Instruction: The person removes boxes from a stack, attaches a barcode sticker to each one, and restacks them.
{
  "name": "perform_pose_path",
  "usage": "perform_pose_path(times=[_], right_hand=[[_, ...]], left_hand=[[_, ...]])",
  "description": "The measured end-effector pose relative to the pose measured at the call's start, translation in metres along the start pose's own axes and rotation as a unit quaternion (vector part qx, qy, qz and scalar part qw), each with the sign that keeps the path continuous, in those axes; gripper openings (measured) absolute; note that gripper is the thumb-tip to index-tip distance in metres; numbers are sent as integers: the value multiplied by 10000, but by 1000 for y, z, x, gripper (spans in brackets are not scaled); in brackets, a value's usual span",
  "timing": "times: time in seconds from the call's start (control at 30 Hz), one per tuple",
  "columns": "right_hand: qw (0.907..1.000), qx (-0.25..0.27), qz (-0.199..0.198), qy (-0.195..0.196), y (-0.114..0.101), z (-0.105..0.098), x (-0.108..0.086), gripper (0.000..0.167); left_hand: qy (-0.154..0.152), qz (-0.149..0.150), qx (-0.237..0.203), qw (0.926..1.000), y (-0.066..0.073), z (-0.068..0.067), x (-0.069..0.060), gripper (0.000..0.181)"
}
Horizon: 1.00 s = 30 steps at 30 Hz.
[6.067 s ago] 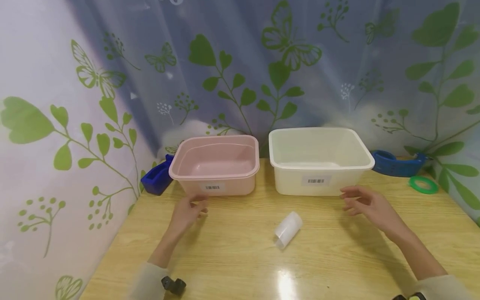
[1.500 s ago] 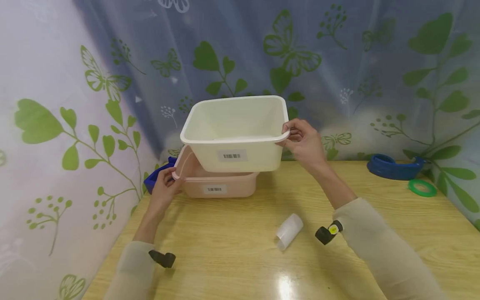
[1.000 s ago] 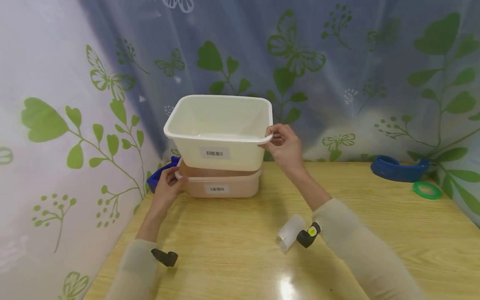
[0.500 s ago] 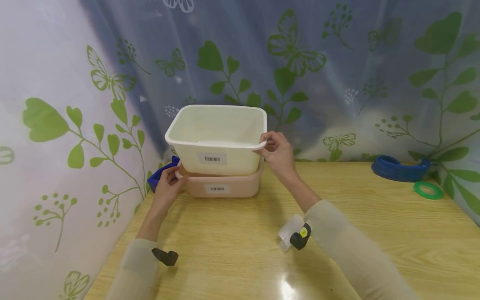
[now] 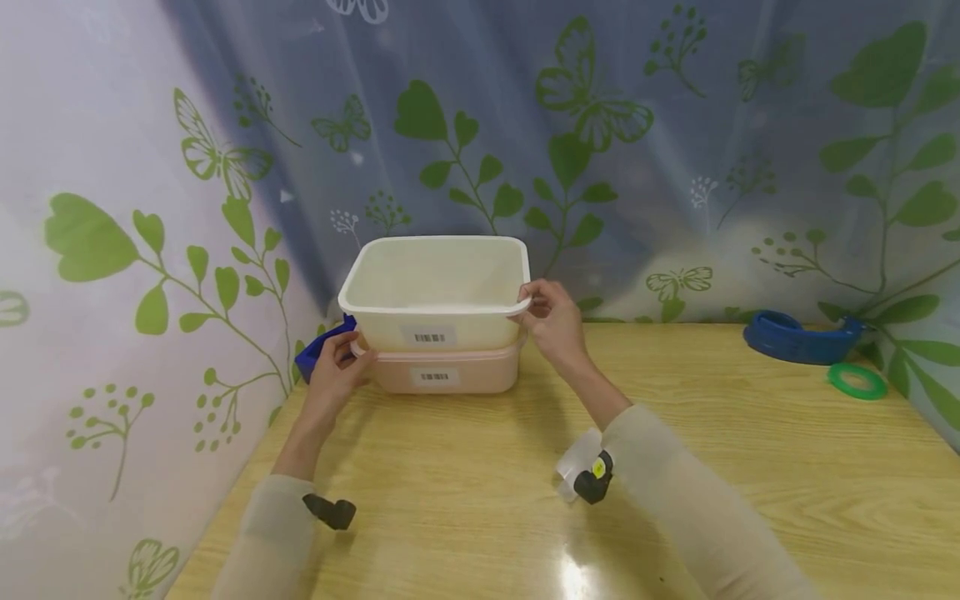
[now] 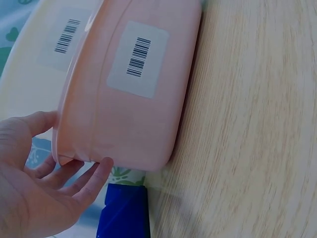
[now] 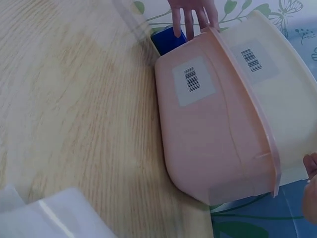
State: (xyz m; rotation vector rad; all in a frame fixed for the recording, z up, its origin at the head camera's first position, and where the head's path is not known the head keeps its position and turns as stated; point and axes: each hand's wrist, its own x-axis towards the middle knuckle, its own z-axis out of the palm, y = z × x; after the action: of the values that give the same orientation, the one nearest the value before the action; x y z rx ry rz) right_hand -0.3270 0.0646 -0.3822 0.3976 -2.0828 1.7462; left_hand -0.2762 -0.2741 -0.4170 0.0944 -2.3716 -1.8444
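A cream-white plastic basin [image 5: 435, 325] with a barcode label sits partly inside a pink plastic basin [image 5: 480, 373], its upper half standing above the pink rim. My right hand [image 5: 553, 325] pinches the cream basin's rim at the front right corner. At the left front corner, my left hand [image 5: 335, 375] grips the pink basin's rim. The left wrist view shows that thumb against the rim and the fingers [image 6: 94, 183] under it. Only part of my right hand [image 7: 311, 193] enters the right wrist view.
A blue holder [image 5: 311, 360] stands behind my left hand. The rolled clear plastic sheet [image 5: 573, 467] lies partly hidden behind the right wrist camera [image 5: 594, 482]. Farther right on the wooden table [image 5: 712, 400] are a blue tape dispenser [image 5: 798, 340] and a green ring [image 5: 857, 382].
The cream basin, first on the table at right, was carried left over the pink one, then lowered into it by my right hand. My left hand took hold of the pink rim.
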Motion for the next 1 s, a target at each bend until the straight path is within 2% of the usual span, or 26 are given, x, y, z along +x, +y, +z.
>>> perform_pose_path(times=[0.53, 0.87, 1.0], right_hand=[[9993, -122, 331, -98, 15, 7, -9, 23], [9986, -175, 423, -270, 19, 9, -14, 24], [9989, -195, 314, -302, 19, 9, -14, 23]], left_hand=[[-15, -187, 80, 9998, 7, -2, 2, 72], [-23, -243, 86, 9997, 6, -2, 3, 75], [-88, -331, 20, 9994, 19, -1, -2, 76]])
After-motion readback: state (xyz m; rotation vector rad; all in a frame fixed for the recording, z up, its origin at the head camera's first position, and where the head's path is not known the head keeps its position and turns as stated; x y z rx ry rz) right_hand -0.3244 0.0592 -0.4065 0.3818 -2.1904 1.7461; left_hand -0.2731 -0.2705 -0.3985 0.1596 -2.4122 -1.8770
